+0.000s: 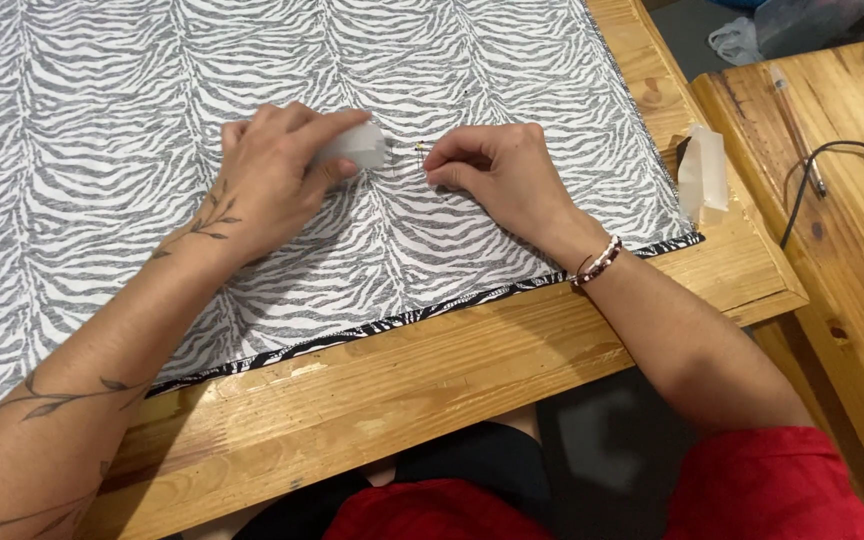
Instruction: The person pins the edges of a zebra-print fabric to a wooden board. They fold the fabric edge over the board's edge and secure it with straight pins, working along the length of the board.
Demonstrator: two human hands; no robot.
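- My left hand rests on the zebra-striped fabric, fingers curled around a small white block, perhaps tailor's chalk or a paper piece; I cannot tell which.
- The block is gripped between my thumb below and my fingers on top, with its right end sticking out toward my other hand.
- My right hand lies just beside it on the fabric, thumb and forefinger pinched tight on a pin with a small yellowish head.
- The pin sits at the cloth's surface between my two hands, just off the block's right end; it is too small to tell whether it pierces the fabric.
- The fabric lies flat over a wooden table, its dark-edged hem running slantwise just below my wrists.
- A beaded bracelet circles my right wrist, where it crosses the fabric's hem.
- A folded piece of translucent white paper or tape lies on the table beyond the fabric's right edge, well apart from my hands.
- On a second wooden table to the right lie a pen and a black cable.
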